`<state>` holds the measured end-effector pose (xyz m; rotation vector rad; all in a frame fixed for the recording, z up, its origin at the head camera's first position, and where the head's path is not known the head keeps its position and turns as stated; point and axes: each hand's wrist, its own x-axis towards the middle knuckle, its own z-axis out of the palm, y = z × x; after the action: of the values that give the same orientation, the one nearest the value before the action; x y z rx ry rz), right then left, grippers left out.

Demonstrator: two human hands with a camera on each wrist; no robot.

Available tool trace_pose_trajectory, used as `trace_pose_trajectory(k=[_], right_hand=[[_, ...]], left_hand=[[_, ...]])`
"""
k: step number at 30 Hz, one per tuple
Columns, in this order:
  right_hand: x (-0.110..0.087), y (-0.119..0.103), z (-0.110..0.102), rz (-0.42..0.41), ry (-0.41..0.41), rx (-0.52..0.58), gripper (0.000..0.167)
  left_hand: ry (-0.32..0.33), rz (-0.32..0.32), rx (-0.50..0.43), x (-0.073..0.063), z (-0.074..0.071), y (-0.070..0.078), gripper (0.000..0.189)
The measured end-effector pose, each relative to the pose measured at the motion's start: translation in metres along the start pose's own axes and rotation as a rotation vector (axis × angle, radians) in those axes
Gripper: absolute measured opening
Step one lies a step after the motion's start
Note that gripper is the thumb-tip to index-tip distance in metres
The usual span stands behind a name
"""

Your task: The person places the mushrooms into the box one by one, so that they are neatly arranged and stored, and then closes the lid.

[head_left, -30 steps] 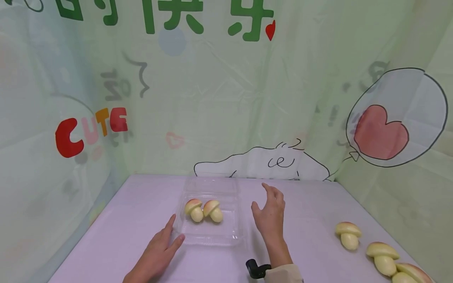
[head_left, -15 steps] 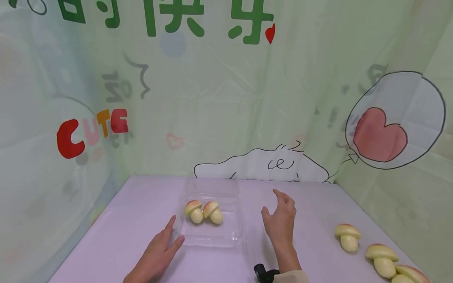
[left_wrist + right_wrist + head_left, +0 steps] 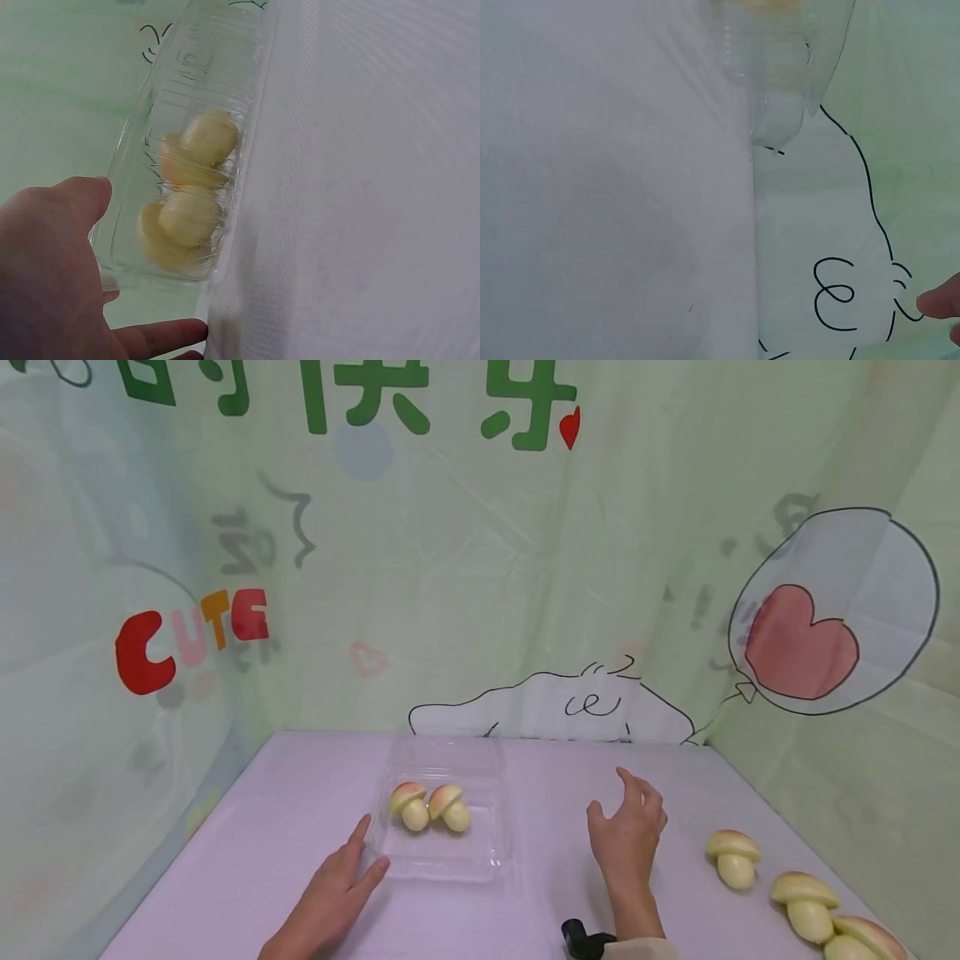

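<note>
A clear plastic clamshell box [image 3: 442, 870] lies with its lid [image 3: 447, 753] raised at the back. Inside its left part, two pale yellow mushrooms [image 3: 408, 807] [image 3: 450, 808] with pinkish caps lie side by side. My left hand [image 3: 326, 893] is at the box's front left corner, fingers extended; in the left wrist view the thumb of the left hand [image 3: 49, 277] is beside the clear wall [image 3: 124, 195]. Whether it touches is unclear. My right hand [image 3: 628, 839] is over the table right of the box, fingers spread and slightly bent, holding nothing. Only fingertips [image 3: 941, 300] show in the right wrist view.
Three similar mushrooms lie at the right: one [image 3: 733, 858] alone, another [image 3: 805, 903] farther right, and one [image 3: 862, 939] cut off by the frame's bottom edge. Printed curtains [image 3: 480, 568] enclose the pale table [image 3: 300, 793] at the back and sides.
My right hand has moved rightward, away from the box and toward the loose mushrooms. The left hand, the box and the mushrooms have stayed put.
</note>
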<state>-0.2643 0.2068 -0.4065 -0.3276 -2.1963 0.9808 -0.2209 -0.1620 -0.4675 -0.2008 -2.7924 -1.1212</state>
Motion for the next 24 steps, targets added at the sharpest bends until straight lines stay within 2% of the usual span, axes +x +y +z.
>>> trace_pose_trajectory(k=[11,15,24], right_hand=[[0.010,0.019,-0.017,0.101,0.027,-0.018,0.059],[0.011,0.023,-0.020,0.126,0.024,-0.021,0.060],[0.016,0.038,-0.033,0.167,0.072,-0.037,0.061]], left_hand=[[0.010,0.008,-0.010,-0.001,0.000,-0.002,0.078],[0.012,0.008,-0.015,-0.001,0.000,-0.002,0.078],[0.012,0.015,-0.021,-0.002,0.000,-0.001,0.077]])
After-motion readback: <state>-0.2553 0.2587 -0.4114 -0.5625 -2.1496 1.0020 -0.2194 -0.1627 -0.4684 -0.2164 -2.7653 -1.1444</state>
